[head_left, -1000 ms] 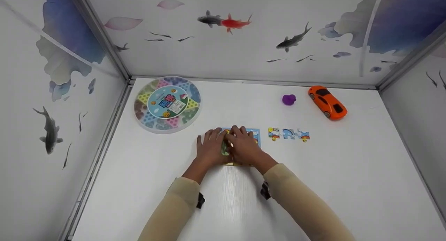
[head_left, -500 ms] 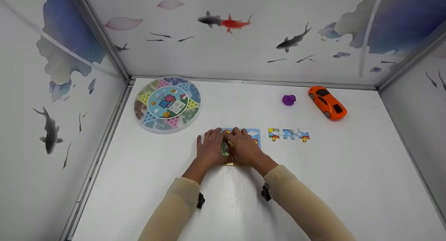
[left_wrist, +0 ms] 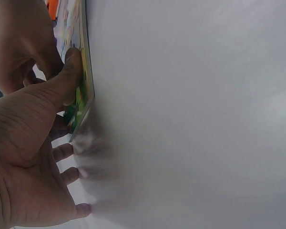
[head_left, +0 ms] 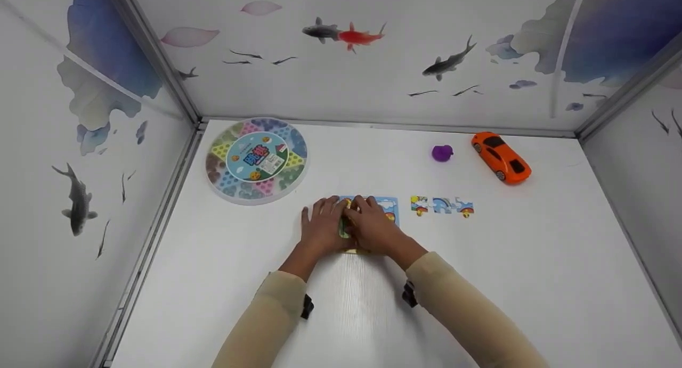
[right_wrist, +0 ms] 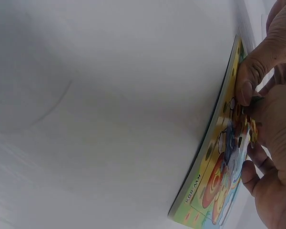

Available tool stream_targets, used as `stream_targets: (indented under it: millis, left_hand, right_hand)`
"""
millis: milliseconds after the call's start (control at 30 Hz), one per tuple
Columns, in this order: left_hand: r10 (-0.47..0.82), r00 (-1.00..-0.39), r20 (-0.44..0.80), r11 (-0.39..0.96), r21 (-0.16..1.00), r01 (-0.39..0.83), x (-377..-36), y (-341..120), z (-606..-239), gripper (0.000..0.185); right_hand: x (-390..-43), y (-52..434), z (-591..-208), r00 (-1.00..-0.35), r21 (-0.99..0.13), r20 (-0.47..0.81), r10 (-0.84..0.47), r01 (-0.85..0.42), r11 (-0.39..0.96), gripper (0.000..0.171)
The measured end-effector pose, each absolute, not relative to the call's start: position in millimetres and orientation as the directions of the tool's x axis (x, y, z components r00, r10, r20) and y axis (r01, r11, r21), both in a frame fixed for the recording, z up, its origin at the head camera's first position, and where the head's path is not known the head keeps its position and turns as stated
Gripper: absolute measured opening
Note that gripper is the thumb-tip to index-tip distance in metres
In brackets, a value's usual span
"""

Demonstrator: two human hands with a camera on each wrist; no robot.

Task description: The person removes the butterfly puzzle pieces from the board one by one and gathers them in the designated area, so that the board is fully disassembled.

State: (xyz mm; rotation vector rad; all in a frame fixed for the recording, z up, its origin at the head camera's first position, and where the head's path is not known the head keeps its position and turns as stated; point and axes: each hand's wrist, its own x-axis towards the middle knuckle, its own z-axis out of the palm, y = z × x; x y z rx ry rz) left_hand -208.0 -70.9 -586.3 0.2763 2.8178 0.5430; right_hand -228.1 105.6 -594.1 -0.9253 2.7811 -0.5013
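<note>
A small picture puzzle board (head_left: 389, 203) lies flat on the white table beneath both hands. My left hand (head_left: 322, 230) covers its left side. In the left wrist view the left thumb (left_wrist: 69, 74) presses on the board's near edge, while the other fingers reach down to the table beside the corner. My right hand (head_left: 374, 227) bends over the middle of the board. A yellow puzzle piece (right_wrist: 253, 130) shows at its fingertips in the right wrist view, pinched just above the picture. The hands hide much of the board and most of that piece.
Several loose puzzle pieces (head_left: 441, 204) lie in a row right of the board. Farther back are a purple toy duck (head_left: 441, 153) and an orange toy car (head_left: 501, 157). A round board game box (head_left: 257, 160) lies at the back left. Printed walls (head_left: 362, 80) enclose the table.
Both hands stay over the board in nearly the same place. The right hand's fingers have shifted very slightly; the loose pieces and toys have not moved.
</note>
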Motion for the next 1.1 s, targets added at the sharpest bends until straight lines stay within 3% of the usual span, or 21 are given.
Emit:
stream_targets:
  millis: [267, 600, 1100]
  left_hand:
    - [0.234, -0.948, -0.215, 0.913, 0.384, 0.138, -207, -70, -586, 0.104]
    - [0.224, -0.952, -0.208, 0.916, 0.38, 0.132, -209, -71, -590, 0.108]
    - [0.241, -0.949, -0.2, 0.894, 0.427, 0.137, -207, -72, -587, 0.107]
  right_hand:
    - [-226, 113, -596, -0.761, -0.315, -0.002, -0.649, -0.616, 0.722, 0.059]
    - [-226, 133, -593, -0.759, -0.369, 0.058, -0.649, -0.62, 0.692, 0.054]
    - [-226, 195, -586, -0.845, -0.401, -0.019, -0.535, -0.484, 0.778, 0.047]
